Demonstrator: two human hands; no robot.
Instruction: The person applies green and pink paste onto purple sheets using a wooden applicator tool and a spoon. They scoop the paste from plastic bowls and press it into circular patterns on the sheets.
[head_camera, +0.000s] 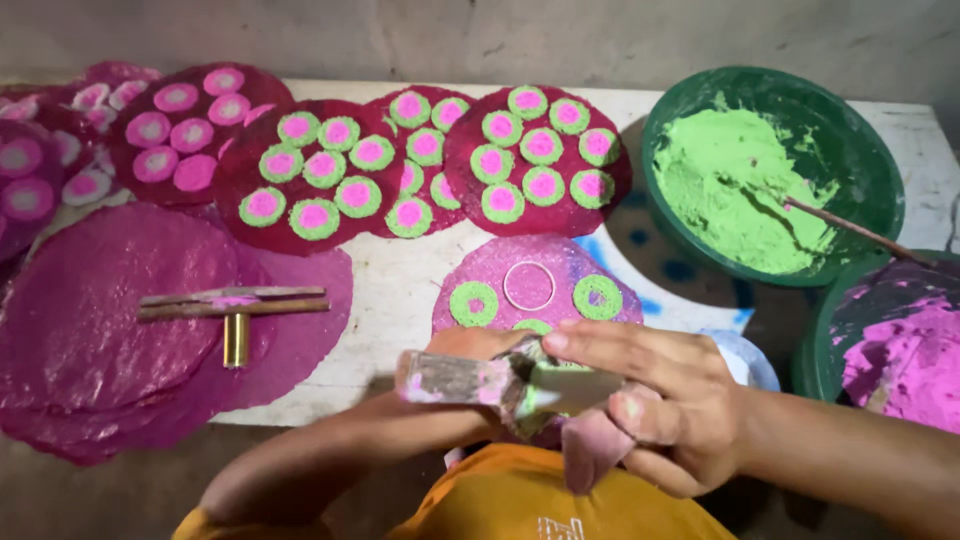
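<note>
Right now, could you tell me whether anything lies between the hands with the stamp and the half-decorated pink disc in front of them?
Nothing visible does. The right hand and left hand hold the stamp at the near edge of the pink disc, covering that edge. The green bowl and the other stamp sit off to the sides.

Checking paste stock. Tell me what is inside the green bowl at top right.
The green bowl holds light green paste heaped toward its left side, with a thin stick resting in it. The bowl's bottom under the paste is covered.
</note>
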